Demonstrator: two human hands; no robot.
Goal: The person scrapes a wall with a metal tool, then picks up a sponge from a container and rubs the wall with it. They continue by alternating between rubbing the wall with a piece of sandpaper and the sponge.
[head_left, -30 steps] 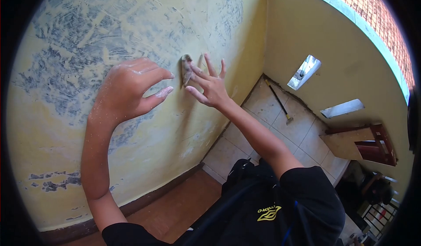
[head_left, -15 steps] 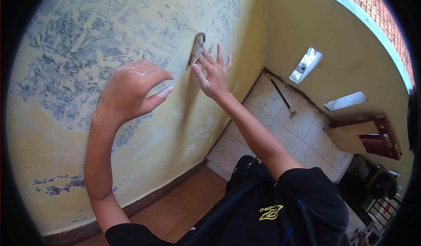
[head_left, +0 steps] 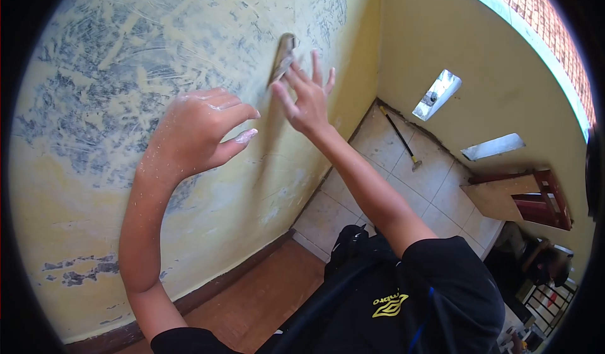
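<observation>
Pressing a folded piece of sandpaper (head_left: pixel 282 58) flat against the yellow wall (head_left: pixel 126 70), high up near the corner: right hand (head_left: pixel 306 95) open, fingers spread, fingertips (head_left: pixel 291 76) pinning the pad to the plaster rather than closing around it. Held just left of it and lower, left hand (head_left: pixel 198 130), dusted white, fingers half curled and loose, gripping nothing, hovering close to the wall; whether touching it, cannot tell. Around both, scuffed patches of grey-blue showing through the yellow paint. Below, a dark skirting strip (head_left: pixel 208 288) and a brown floor (head_left: pixel 265 297). Farther right, pale floor tiles (head_left: pixel 391 165) with a long-handled hammer (head_left: pixel 399 138) lying near the side wall, and a wooden board (head_left: pixel 498 199) leaning beyond.
</observation>
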